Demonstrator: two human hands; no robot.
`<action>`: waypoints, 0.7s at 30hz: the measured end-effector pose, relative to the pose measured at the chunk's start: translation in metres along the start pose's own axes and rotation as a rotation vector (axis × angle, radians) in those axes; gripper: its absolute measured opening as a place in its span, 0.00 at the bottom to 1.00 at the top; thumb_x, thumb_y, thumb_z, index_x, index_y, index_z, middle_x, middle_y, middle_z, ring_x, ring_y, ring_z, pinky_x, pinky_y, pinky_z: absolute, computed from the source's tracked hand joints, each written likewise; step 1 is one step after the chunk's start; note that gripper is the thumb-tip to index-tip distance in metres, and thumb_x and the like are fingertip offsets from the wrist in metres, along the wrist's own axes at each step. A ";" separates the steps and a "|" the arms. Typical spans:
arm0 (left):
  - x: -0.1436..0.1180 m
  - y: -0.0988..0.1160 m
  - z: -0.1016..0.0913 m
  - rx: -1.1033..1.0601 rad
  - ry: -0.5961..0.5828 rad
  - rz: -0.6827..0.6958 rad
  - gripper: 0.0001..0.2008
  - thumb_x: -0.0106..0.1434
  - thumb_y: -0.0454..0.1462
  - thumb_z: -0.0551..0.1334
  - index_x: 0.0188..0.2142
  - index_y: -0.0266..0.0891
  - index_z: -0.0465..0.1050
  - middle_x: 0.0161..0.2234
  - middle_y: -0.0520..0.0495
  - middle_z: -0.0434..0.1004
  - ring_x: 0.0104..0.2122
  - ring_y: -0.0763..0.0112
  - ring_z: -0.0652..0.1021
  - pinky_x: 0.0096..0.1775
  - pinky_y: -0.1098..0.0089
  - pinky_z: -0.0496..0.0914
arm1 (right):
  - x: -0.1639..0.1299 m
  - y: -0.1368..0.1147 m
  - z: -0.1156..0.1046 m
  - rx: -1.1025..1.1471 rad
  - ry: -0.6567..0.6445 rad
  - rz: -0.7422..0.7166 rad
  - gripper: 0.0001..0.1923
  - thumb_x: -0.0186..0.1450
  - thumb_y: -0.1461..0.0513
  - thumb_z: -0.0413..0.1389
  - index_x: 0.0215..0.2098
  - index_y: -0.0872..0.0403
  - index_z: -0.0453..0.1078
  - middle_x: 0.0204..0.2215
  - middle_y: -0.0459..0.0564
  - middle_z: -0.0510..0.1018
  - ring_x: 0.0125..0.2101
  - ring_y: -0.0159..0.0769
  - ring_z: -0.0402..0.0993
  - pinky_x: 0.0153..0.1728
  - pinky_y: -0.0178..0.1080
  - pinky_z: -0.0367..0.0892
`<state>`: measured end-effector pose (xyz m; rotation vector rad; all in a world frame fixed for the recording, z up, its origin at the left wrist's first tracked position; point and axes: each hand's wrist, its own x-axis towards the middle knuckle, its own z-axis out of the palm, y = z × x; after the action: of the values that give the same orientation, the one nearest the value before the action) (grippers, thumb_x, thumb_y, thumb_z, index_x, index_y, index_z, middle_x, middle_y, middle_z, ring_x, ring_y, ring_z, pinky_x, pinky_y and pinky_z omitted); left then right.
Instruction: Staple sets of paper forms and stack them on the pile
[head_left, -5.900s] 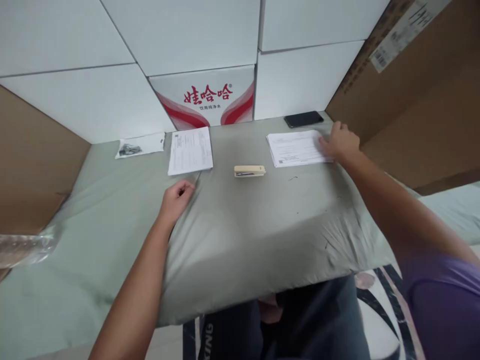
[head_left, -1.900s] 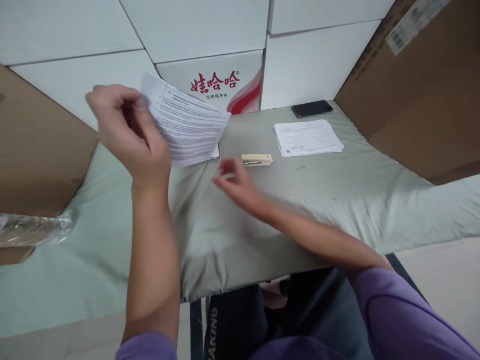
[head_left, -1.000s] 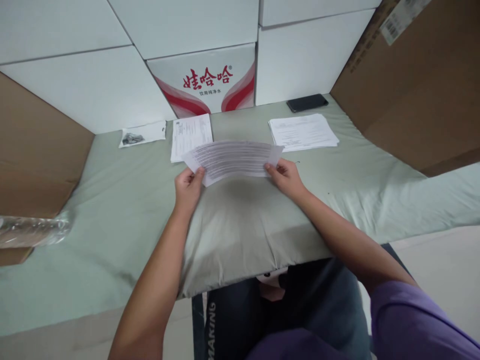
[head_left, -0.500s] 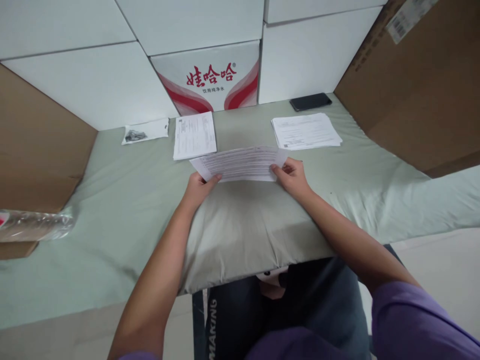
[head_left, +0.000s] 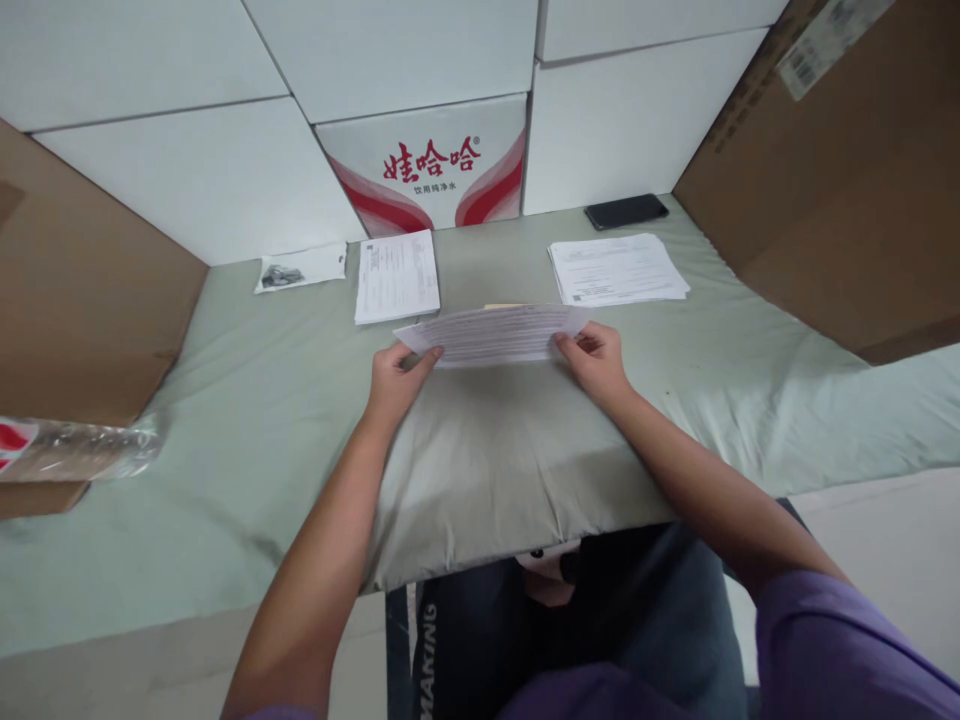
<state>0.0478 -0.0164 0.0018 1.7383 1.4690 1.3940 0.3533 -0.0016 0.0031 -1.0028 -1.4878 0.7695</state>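
Observation:
Both my hands hold a thin set of printed sheets (head_left: 495,334) low over the green-covered table (head_left: 247,400). My left hand (head_left: 397,372) pinches the left end and my right hand (head_left: 596,358) pinches the right end. The sheets lie nearly flat, long side toward me. Just behind them a sliver of the beige stapler (head_left: 504,306) shows; the rest of it is hidden by the paper. A single printed sheet (head_left: 397,276) lies behind my left hand, and a stack of printed papers (head_left: 616,269) lies behind my right hand.
A black phone (head_left: 626,211) lies at the back by the white boxes, one with red print (head_left: 431,175). A small bag of dark parts (head_left: 300,269) sits at the back left. Cardboard panels (head_left: 832,180) flank both sides. A clear plastic bottle (head_left: 75,450) lies at the left.
My left hand lifted sheets from the left pile, my right hand joined it, and together they lowered the sheets toward the table in front of the stapler, which is now mostly hidden.

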 end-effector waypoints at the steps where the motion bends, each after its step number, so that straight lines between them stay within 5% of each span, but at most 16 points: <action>1: 0.000 0.001 0.000 0.014 0.002 0.017 0.09 0.60 0.43 0.69 0.36 0.42 0.84 0.38 0.45 0.86 0.41 0.58 0.84 0.49 0.57 0.76 | 0.000 -0.001 0.000 0.003 0.011 0.002 0.16 0.64 0.49 0.61 0.32 0.54 0.78 0.28 0.48 0.80 0.29 0.36 0.75 0.35 0.40 0.72; 10: 0.000 0.007 -0.001 0.079 -0.074 0.107 0.10 0.61 0.46 0.68 0.31 0.42 0.81 0.33 0.45 0.82 0.37 0.62 0.81 0.45 0.61 0.75 | 0.001 -0.003 -0.001 -0.017 0.047 -0.048 0.13 0.63 0.53 0.61 0.30 0.54 0.78 0.27 0.48 0.80 0.29 0.36 0.76 0.33 0.38 0.72; 14: 0.006 0.011 -0.006 0.134 -0.010 0.082 0.08 0.60 0.44 0.69 0.35 0.44 0.81 0.35 0.47 0.79 0.39 0.63 0.78 0.44 0.63 0.73 | -0.001 -0.009 -0.005 -0.102 0.042 -0.156 0.12 0.66 0.55 0.59 0.31 0.53 0.78 0.26 0.47 0.81 0.29 0.36 0.78 0.35 0.39 0.74; 17: 0.011 0.013 -0.017 0.036 0.045 -0.185 0.16 0.58 0.47 0.70 0.44 0.44 0.79 0.26 0.53 0.72 0.27 0.70 0.74 0.30 0.71 0.68 | -0.002 -0.020 -0.006 -0.130 -0.100 -0.348 0.10 0.67 0.57 0.57 0.35 0.52 0.80 0.33 0.50 0.85 0.36 0.39 0.83 0.41 0.41 0.76; 21: 0.015 0.017 -0.035 -0.306 -0.156 -0.731 0.31 0.63 0.62 0.57 0.41 0.37 0.77 0.24 0.47 0.74 0.22 0.69 0.74 0.22 0.71 0.64 | -0.003 -0.032 -0.002 -0.144 -0.327 -0.646 0.10 0.67 0.58 0.56 0.41 0.50 0.79 0.39 0.52 0.85 0.43 0.42 0.84 0.45 0.44 0.77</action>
<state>0.0230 -0.0168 0.0354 0.9447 1.4886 0.9909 0.3503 -0.0184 0.0306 -0.4485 -2.0253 0.3663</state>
